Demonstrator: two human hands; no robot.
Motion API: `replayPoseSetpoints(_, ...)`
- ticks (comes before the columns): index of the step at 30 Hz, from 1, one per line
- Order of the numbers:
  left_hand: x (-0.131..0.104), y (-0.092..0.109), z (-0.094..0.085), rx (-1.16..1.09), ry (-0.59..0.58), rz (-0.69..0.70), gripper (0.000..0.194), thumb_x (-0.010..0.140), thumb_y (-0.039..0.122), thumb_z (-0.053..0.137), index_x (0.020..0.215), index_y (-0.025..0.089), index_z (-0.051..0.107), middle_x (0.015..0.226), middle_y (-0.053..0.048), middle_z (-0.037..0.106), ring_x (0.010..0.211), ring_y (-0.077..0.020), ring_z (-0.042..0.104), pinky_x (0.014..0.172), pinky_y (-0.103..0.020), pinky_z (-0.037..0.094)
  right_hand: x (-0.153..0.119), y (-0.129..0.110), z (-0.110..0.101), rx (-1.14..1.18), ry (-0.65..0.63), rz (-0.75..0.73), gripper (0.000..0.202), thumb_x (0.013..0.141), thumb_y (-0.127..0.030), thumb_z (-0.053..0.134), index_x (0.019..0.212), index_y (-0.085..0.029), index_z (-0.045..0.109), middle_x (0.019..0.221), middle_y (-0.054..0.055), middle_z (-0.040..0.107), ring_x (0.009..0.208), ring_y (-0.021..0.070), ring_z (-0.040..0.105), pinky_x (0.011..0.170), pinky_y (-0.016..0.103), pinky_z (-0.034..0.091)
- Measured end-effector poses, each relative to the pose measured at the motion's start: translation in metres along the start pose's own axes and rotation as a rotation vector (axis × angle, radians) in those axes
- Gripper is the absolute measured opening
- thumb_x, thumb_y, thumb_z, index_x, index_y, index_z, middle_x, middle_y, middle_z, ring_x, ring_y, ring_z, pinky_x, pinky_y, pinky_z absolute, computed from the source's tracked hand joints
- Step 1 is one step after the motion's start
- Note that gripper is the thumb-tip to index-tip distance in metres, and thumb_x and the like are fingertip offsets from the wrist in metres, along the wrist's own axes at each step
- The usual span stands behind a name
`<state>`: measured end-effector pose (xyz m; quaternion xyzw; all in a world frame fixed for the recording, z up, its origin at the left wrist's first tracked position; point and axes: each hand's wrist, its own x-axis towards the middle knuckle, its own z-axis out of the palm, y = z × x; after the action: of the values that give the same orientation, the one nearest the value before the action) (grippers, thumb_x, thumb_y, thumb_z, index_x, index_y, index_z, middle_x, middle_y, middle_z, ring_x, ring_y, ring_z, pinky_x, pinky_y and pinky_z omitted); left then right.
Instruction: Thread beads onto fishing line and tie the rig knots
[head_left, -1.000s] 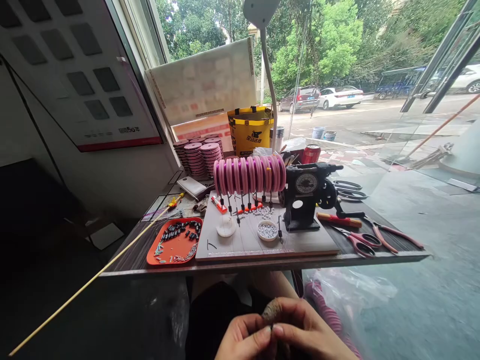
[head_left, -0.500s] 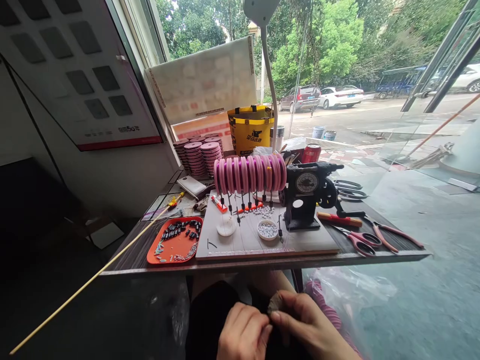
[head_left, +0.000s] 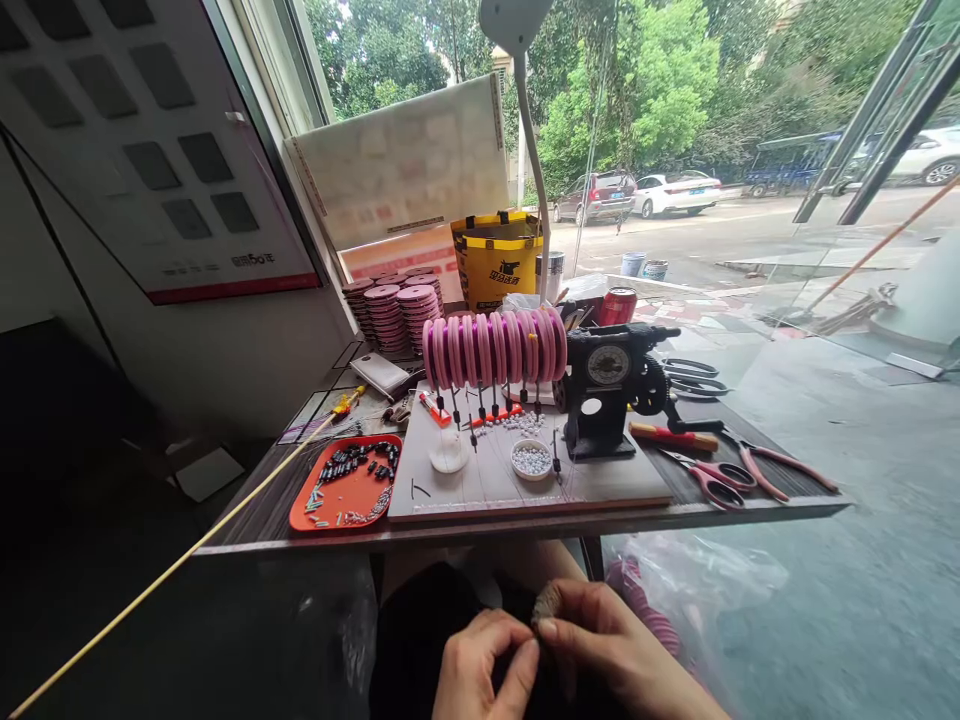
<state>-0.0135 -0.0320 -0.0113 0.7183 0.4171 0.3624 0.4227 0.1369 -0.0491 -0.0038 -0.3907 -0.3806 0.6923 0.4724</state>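
Over my lap, below the table's front edge, my two hands meet. My left hand is closed, with thumb and forefinger pinched together close to the right fingertips. My right hand pinches too, its thumb against the forefinger. A rough grey-tan piece covers or lies at the right forefinger's tip; I cannot tell whether it is a wrap or something held. Whatever sits between the fingers is too small to make out. On the table beyond stands a row of pink spools with black weights hanging on threads.
A black hand-cranked machine stands beside the spools. Nearby are a white bead dish, an orange tray with dark parts, scissors, pliers and stacked pink discs. A long thin stick juts past the table's left edge.
My left thumb and forefinger have straightened somewhat and come together nearer the right fingertips. My right hand keeps its pinch. The whole view has shifted slightly.
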Motion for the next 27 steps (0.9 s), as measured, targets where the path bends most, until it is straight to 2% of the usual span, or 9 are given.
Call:
replayPoseSetpoints(3,0.001,0.001,-0.003,-0.074,-0.055,-0.061,0.025,0.078,0.037,0.060,0.063,0.019,0.070,0.063,-0.006,0.067,0.060,-0.0192,0.060,0.062,-0.026,0.043,0.001,0.002,-0.001,0.011,-0.011,0.004,0.044,0.061,-0.055,0.070,0.060,-0.015,0.050,0.047,-0.006,0.045,0.043,0.0061,0.036,0.045,0.021,0.021)
replayPoseSetpoints(9,0.002,0.003,-0.002,0.012,0.009,0.112,0.018,0.077,0.026,0.060,0.064,0.020,0.070,0.063,-0.007,0.068,0.062,-0.0201,0.059,0.063,-0.028,0.042,0.003,0.010,-0.005,0.073,-0.017,0.019,0.041,0.062,-0.050,0.071,0.062,-0.015,0.051,0.047,-0.005,0.048,0.041,0.0054,0.037,0.044,0.020,0.020)
replayPoseSetpoints(12,0.001,0.004,-0.002,0.008,0.032,0.113,0.019,0.078,0.027,0.059,0.064,0.020,0.070,0.062,-0.007,0.067,0.062,-0.0200,0.057,0.064,-0.028,0.041,0.003,0.009,-0.004,0.065,-0.011,0.018,0.041,0.062,-0.051,0.071,0.062,-0.015,0.051,0.046,-0.005,0.047,0.041,0.0055,0.037,0.044,0.021,0.021)
replayPoseSetpoints(14,0.002,0.003,-0.003,-0.043,-0.002,0.043,0.024,0.079,0.033,0.058,0.064,0.019,0.070,0.062,-0.007,0.066,0.061,-0.0193,0.056,0.063,-0.028,0.041,0.001,0.006,-0.003,0.032,-0.003,0.008,0.042,0.062,-0.052,0.071,0.061,-0.015,0.052,0.046,-0.006,0.046,0.042,0.0057,0.036,0.044,0.021,0.022)
replayPoseSetpoints(18,0.003,-0.003,-0.006,-0.228,-0.109,-0.186,0.035,0.076,0.047,0.059,0.062,0.016,0.069,0.058,-0.003,0.062,0.059,-0.0166,0.053,0.061,-0.025,0.039,-0.001,-0.002,-0.002,-0.070,0.010,-0.030,0.041,0.063,-0.052,0.069,0.062,-0.014,0.054,0.052,-0.002,0.050,0.046,0.0080,0.041,0.048,0.022,0.028)
replayPoseSetpoints(21,0.004,-0.004,-0.006,-0.383,-0.116,-0.312,0.037,0.070,0.050,0.064,0.058,0.015,0.068,0.052,0.000,0.058,0.056,-0.0138,0.049,0.061,-0.024,0.038,-0.002,-0.003,-0.006,-0.164,-0.003,-0.017,0.038,0.064,-0.049,0.068,0.063,-0.014,0.055,0.057,0.000,0.053,0.050,0.0103,0.044,0.049,0.023,0.031)
replayPoseSetpoints(24,0.006,-0.003,-0.005,-0.557,-0.128,-0.369,0.036,0.066,0.050,0.069,0.057,0.014,0.068,0.051,0.001,0.057,0.053,-0.0112,0.047,0.058,-0.022,0.038,-0.003,-0.002,-0.013,-0.274,0.018,-0.033,0.032,0.069,-0.045,0.065,0.065,-0.015,0.054,0.057,-0.002,0.049,0.052,0.0113,0.044,0.049,0.023,0.032)
replayPoseSetpoints(27,0.006,-0.002,-0.005,-0.596,-0.136,-0.375,0.036,0.065,0.049,0.070,0.057,0.014,0.068,0.051,0.000,0.058,0.052,-0.0107,0.047,0.058,-0.022,0.038,-0.005,-0.003,-0.017,-0.322,0.086,-0.086,0.029,0.072,-0.041,0.062,0.063,-0.016,0.050,0.058,-0.004,0.043,0.054,0.0109,0.040,0.050,0.022,0.031)
